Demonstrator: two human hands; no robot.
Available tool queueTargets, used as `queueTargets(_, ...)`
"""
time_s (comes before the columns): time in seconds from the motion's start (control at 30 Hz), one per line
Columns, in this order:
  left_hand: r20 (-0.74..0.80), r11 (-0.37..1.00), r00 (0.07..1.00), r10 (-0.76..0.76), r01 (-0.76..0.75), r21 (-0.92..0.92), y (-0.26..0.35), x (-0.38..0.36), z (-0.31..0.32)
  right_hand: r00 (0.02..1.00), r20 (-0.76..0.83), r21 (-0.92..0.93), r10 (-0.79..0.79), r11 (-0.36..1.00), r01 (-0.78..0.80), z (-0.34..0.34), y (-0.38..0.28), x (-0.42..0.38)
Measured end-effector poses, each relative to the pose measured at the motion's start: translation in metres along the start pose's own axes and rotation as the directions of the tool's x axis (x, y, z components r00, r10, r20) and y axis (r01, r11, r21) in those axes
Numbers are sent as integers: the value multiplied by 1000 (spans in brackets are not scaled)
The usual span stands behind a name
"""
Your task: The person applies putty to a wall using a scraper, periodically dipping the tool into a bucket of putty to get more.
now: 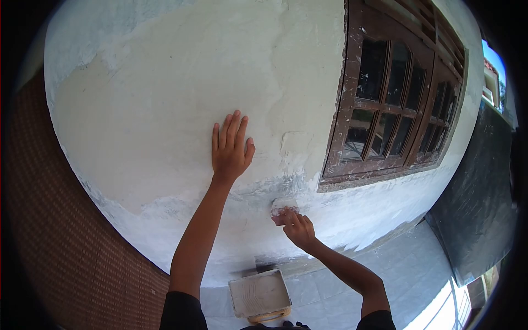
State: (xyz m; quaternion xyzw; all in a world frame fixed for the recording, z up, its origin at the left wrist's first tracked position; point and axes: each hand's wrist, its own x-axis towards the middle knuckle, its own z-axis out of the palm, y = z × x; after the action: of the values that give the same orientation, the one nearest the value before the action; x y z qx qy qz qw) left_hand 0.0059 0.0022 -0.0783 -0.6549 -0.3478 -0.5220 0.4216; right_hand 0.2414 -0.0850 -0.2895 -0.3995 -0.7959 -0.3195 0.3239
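My left hand [230, 147] lies flat against the wall [176, 104], its fingers stretched upward and slightly spread. Lower and to the right, my right hand [301, 229] grips a putty scraper [281, 212] against the wall. White paste smears the scraper, and its lower part looks reddish. My fingers cover some of it. Around the scraper, the surface is patchy white and grey, with beige paint above. Below both hands stands a paint tray [259, 293] with ridges and a pale coating, apart from them.
A brown wooden window [385, 110] with glass panes is set in the wall at the upper right. Grey sheeting [379, 275] covers the ground. A woven brown panel [71, 231] borders the left side. Dark sheeting [478, 192] hangs at the far right.
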Motion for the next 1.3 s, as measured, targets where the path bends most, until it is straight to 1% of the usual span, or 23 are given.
queueTargets(0.07,-1,1000,1000,0,0,-1,0,0,0,998,-64,67,3,998,1,-16,0,3)
queueTargets(0.2,-3,1000,1000,4,-4,11,0,1,0,996,-93,80,7,997,1,-32,7,16)
queueTargets(0.27,0,1000,1000,4,-4,10,1,-1,0,987,-108,195,121,976,-99,-37,14,30)
queueTargets(0.3,1,1000,1000,3,-3,16,1,0,0,987,-109,196,121,976,-98,-42,20,40)
queueTargets(0.37,3,1000,1000,3,-3,22,1,-1,1,954,-191,368,233,918,-151,-55,32,63)
queueTargets(0.43,1,1000,1000,3,-3,27,1,0,1,878,-171,558,447,779,-288,-51,48,79)
queueTargets(0.47,0,1000,1000,2,-2,30,0,0,1,825,-146,649,546,682,-336,-54,54,90)
queueTargets(0.5,0,1000,1000,4,-4,30,0,0,1,818,-145,633,556,688,-356,-58,62,98)
queueTargets(0.57,2,999,1000,7,-7,34,0,0,1,784,-178,685,595,647,-336,-64,71,118)
queueTargets(0.67,-6,999,1000,12,-12,42,0,0,1,775,-200,724,600,623,-295,-68,77,143)
queueTargets(0.7,-5,999,1000,11,-11,42,0,0,1,775,-200,725,599,623,-294,-68,79,149)
queueTargets(0.77,-6,999,1000,12,-11,45,0,1,0,786,-262,702,560,669,-244,-68,82,160)
queueTargets(0.8,-6,999,1000,11,-11,44,0,1,0,782,-222,685,583,664,-301,-68,82,164)
queueTargets(0.83,-2,999,1000,9,-9,40,0,0,0,782,-221,686,583,663,-300,-70,83,167)
queueTargets(0.9,-3,999,1000,11,-11,38,-1,-1,0,757,-275,648,593,696,-310,-72,85,173)
queueTargets(0.93,-6,999,1000,13,-12,36,-1,-1,1,713,-311,680,629,671,-295,-68,93,174)
queueTargets(0.97,-6,999,1000,11,-11,37,0,0,1,714,-310,680,628,671,-295,-65,102,174)
queueTargets(1.03,14,999,1000,4,-5,36,0,0,0,599,-415,741,685,636,-214,-66,118,173)
queueTargets(1.07,16,999,1000,4,-4,37,0,0,0,600,-413,742,685,635,-215,-69,124,171)
queueTargets(1.13,3,999,1000,11,-11,37,0,0,1,395,-339,896,854,421,-144,-77,132,166)
queueTargets(1.23,-4,999,1000,13,-13,48,0,0,2,410,-334,913,849,400,-85,-70,135,155)
queueTargets(1.27,-5,999,1000,14,-14,48,0,0,2,457,-318,913,831,399,-89,-74,120,156)
queueTargets(1.3,-4,999,1000,12,-12,51,0,0,2,457,-319,912,831,399,-90,-69,110,156)
